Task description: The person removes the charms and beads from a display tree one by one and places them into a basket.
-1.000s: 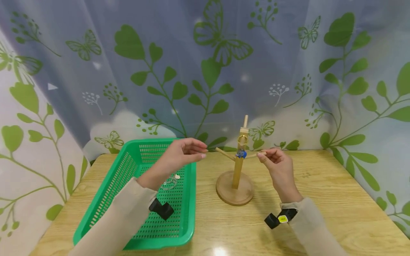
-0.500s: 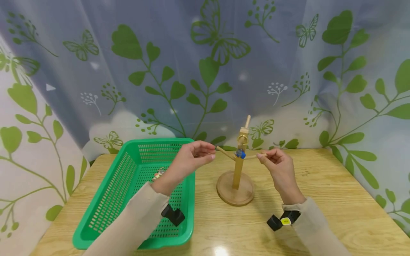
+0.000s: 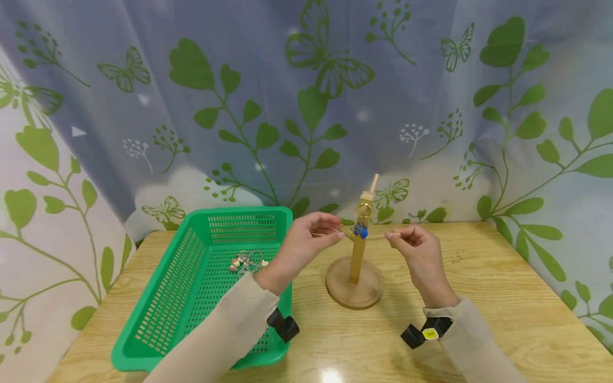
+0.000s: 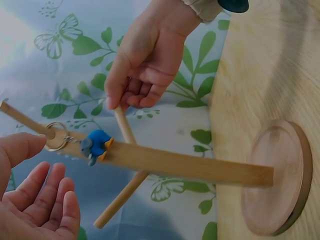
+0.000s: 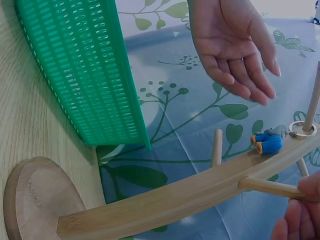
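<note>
A wooden peg stand (image 3: 355, 266) with a round base stands on the table. On its front peg (image 4: 27, 120) hangs a keychain (image 4: 97, 144), a metal ring carrying a small blue-and-grey figure with orange feet. My right hand (image 3: 417, 255) pinches the end of the right side peg (image 5: 275, 188) between thumb and fingers. My left hand (image 3: 313, 236), fingers loosely bent and nothing in them, hovers left of the post; in the left wrist view (image 4: 37, 200) its thumb is close to the ring and the front peg. In the head view this hand covers the left side peg (image 4: 120, 200).
A green perforated basket (image 3: 117, 340) stands left of the stand, under my left forearm. Several keychains (image 3: 246, 260) with metal rings lie in it. A patterned curtain (image 3: 268, 80) hangs behind the wooden table (image 3: 503, 298).
My left hand has moved right, from over the basket's edge to beside the post. The stand's top has tilted or turned slightly right. My right hand keeps its pinch on the peg.
</note>
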`<state>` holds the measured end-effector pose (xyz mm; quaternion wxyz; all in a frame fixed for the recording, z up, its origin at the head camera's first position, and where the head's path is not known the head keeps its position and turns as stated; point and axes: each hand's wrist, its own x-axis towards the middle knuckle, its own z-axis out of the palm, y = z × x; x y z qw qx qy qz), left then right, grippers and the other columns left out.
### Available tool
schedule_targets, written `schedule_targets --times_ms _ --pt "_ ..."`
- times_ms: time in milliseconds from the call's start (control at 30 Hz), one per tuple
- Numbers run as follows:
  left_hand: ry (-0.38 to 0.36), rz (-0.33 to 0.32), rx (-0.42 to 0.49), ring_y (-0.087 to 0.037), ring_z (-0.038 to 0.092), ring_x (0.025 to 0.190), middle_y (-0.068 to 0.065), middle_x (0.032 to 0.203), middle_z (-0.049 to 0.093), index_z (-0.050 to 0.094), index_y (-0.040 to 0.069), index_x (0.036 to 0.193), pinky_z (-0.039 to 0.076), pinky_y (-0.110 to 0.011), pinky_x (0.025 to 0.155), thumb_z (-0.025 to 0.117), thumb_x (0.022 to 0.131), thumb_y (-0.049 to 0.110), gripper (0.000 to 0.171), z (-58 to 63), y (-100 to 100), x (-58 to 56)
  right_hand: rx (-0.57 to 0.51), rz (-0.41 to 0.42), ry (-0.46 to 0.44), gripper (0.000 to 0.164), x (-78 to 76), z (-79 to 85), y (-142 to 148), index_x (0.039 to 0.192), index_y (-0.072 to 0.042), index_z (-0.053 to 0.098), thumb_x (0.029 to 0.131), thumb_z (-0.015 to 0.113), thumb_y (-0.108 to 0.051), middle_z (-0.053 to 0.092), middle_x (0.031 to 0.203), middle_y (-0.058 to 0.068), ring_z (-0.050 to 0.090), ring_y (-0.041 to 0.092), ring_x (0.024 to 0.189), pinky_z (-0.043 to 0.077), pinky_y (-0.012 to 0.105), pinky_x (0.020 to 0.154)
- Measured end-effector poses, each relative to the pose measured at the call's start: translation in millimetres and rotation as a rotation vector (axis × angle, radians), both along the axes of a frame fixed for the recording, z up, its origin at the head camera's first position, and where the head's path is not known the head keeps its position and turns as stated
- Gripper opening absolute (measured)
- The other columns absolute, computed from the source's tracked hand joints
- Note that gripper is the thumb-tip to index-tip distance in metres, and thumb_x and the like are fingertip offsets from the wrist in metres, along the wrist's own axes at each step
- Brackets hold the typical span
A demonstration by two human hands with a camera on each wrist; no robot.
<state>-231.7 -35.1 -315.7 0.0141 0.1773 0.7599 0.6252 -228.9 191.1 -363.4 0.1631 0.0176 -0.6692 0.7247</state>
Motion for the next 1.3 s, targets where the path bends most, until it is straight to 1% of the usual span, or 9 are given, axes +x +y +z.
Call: schedule_targets --times_ms 267,400,433,567,633,667,800,1033,1300 --pt "-0.005 0.021 0.017 -0.022 0.060 0.097 -0.015 0.112 0.064 0.062 0.000 0.111 0.051 -0.030 0.082 0.070 0.084 0.007 0.029 -5.2 18 -3.4 0.000 0.006 -0.033 0.015 -0.1 0.8 -1 0.076 -0.011 0.060 0.085 0.070 -0.004 0.063 0.076 -0.007 0.058 0.009 0.069 0.050 0.020 0.067" --pt "0.004 0.046 0.043 -0.025 0.058 0.099 -0.014 0.113 0.063 0.062 0.000 0.110 0.049 -0.032 0.086 0.071 0.083 0.007 0.029 -7.9 25 -5.4 0.004 0.006 -0.036 0.014 0.6 1.0 -1 0.076 -0.009 0.060 0.085 0.070 -0.005 0.063 0.076 -0.007 0.058 0.009 0.069 0.051 0.021 0.067" --pt "0.004 0.054 0.051 -0.027 0.058 0.100 -0.015 0.112 0.063 0.062 -0.001 0.110 0.049 -0.033 0.087 0.071 0.083 0.006 0.029 -4.9 26 -2.5 0.004 0.008 -0.033 0.014 0.5 0.6 -1 0.077 -0.009 0.060 0.085 0.070 -0.005 0.063 0.076 -0.006 0.058 0.009 0.069 0.051 0.020 0.067" --pt "0.011 0.088 0.057 -0.027 0.058 0.099 -0.013 0.110 0.063 0.061 -0.002 0.109 0.049 -0.032 0.086 0.073 0.081 0.006 0.031 -9.6 33 -5.2 -0.005 0.007 -0.027 0.013 0.7 -0.1 -1 0.077 -0.008 0.060 0.085 0.069 -0.004 0.063 0.075 -0.006 0.059 0.009 0.069 0.051 0.020 0.067" --pt "0.007 0.100 0.058 -0.026 0.058 0.097 -0.012 0.109 0.063 0.061 -0.002 0.108 0.050 -0.032 0.084 0.073 0.081 0.006 0.031 -11.9 36 -6.1 -0.007 0.006 -0.021 0.013 0.3 -0.9 -1 0.077 -0.008 0.060 0.085 0.069 -0.003 0.063 0.075 -0.006 0.059 0.010 0.069 0.051 0.020 0.067" --pt "0.003 0.104 0.056 -0.024 0.058 0.096 -0.010 0.108 0.063 0.062 0.000 0.108 0.050 -0.030 0.082 0.074 0.081 0.008 0.031 -16.8 37 -9.6 -0.006 0.006 -0.021 0.013 0.3 -1.2 -1 0.077 -0.008 0.060 0.085 0.069 -0.003 0.063 0.075 -0.006 0.059 0.010 0.069 0.051 0.020 0.068" --pt "-0.015 0.115 0.050 -0.021 0.058 0.092 -0.008 0.105 0.062 0.062 0.003 0.106 0.051 -0.028 0.075 0.075 0.080 0.008 0.030 -19.7 42 -9.6 0.000 0.018 -0.004 0.014 0.0 -3.6 0 0.077 -0.009 0.059 0.085 0.069 -0.004 0.062 0.075 -0.005 0.059 0.010 0.069 0.051 0.020 0.067" --pt "-0.008 0.146 0.039 -0.014 0.057 0.085 -0.002 0.099 0.063 0.062 0.008 0.102 0.050 -0.025 0.071 0.076 0.079 0.008 0.027 -18.7 48 -11.4 -0.013 0.025 0.024 0.015 -0.2 -2.9 0 0.075 -0.010 0.060 0.085 0.068 -0.002 0.063 0.075 -0.005 0.059 0.009 0.069 0.051 0.020 0.068" --pt "-0.002 0.140 0.034 -0.013 0.055 0.080 -0.002 0.092 0.061 0.063 0.007 0.101 0.048 -0.025 0.073 0.073 0.083 0.011 0.021 -18.8 47 -11.3 -0.042 0.024 0.019 0.015 0.8 -0.8 -1 0.075 -0.007 0.059 0.085 0.068 -0.001 0.063 0.074 -0.005 0.059 0.009 0.069 0.051 0.021 0.067"
